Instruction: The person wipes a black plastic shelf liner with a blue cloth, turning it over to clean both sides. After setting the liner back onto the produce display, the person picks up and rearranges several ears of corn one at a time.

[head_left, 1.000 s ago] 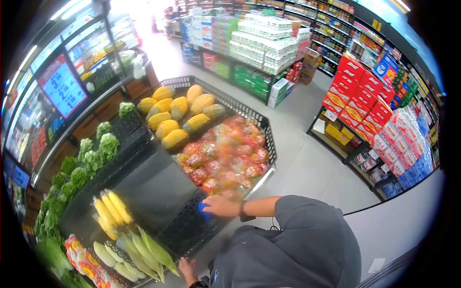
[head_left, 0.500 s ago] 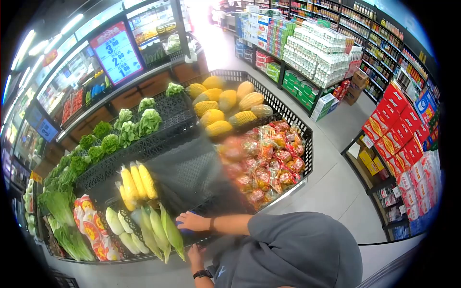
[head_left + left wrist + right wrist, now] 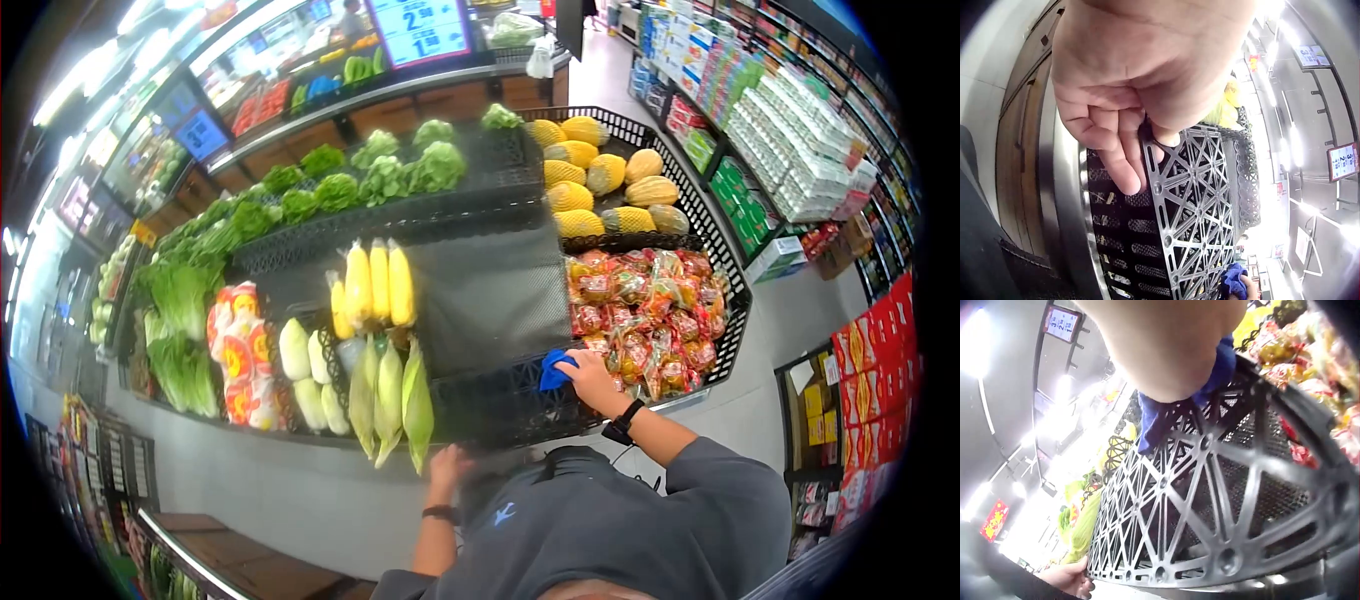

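My right hand [image 3: 595,385] grips a crumpled blue cloth [image 3: 558,370] at the right end of a black plastic lattice panel [image 3: 1163,481], beside the bagged fruit [image 3: 645,320]. The cloth [image 3: 1219,372] lies against the lattice in the right wrist view, partly hidden by the hand and forearm. At the front edge of the stand, my left hand [image 3: 448,468] is blurred in the head view. The left wrist view shows that left hand [image 3: 1122,119] pinching the rim of the lattice panel [image 3: 1191,206] between thumb and fingers. Husked corn [image 3: 390,400] lies just left of it.
Peeled corn [image 3: 375,285] in wrap stands behind the husked corn. Leafy greens [image 3: 185,310] and lettuces [image 3: 410,170] line the left and back. Yellow melons [image 3: 605,175] fill the back right corner. A black mesh liner [image 3: 490,285] covers the middle of the stand.
The head view has swung left. My right hand with the blue cloth moved left towards the corn, then back right to beside the bagged fruit. My left hand stays at the front edge.
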Action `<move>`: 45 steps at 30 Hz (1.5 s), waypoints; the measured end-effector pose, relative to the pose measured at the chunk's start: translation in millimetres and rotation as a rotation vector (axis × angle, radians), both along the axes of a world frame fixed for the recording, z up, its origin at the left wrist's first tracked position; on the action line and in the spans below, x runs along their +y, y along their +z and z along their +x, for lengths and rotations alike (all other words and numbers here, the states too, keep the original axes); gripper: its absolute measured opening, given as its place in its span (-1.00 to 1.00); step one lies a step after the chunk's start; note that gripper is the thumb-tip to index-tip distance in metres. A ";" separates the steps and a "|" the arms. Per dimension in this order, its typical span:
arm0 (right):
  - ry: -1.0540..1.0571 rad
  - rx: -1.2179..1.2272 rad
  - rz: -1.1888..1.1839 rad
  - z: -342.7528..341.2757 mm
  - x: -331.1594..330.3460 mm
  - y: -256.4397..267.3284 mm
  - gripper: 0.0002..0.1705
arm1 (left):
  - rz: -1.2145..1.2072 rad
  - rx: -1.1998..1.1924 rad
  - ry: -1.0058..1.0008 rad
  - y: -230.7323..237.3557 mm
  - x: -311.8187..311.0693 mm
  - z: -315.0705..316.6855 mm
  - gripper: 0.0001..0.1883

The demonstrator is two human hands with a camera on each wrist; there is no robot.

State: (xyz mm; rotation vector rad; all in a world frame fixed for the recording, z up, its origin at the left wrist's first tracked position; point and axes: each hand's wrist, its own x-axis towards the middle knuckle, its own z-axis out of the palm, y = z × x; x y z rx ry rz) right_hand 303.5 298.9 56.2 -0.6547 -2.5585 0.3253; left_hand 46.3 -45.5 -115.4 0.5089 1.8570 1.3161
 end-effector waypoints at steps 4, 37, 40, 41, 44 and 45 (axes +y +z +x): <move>-0.065 0.019 0.026 -32.9 -3.6 1.1 -0.50 | -0.013 0.152 -0.099 2.3 -3.4 2.7 -0.65; -0.265 -0.121 -0.272 56.7 76.6 -8.0 -0.73 | -0.075 -0.377 0.232 82.1 21.5 16.8 -0.72; -0.489 0.000 -0.631 73.0 61.5 7.5 -0.69 | -0.075 -0.307 0.185 76.1 16.8 14.1 -0.74; -0.527 0.008 -0.793 77.4 57.7 0.5 -0.65 | -0.077 -0.273 0.159 71.7 15.3 13.2 -0.75; -0.361 0.279 -1.405 86.7 49.5 -56.4 -0.60 | -0.029 -0.284 0.209 71.3 17.4 15.7 -0.78; -0.384 0.257 -1.455 77.8 35.2 -34.7 -0.59 | -0.035 -0.283 0.211 74.5 17.8 16.5 -0.79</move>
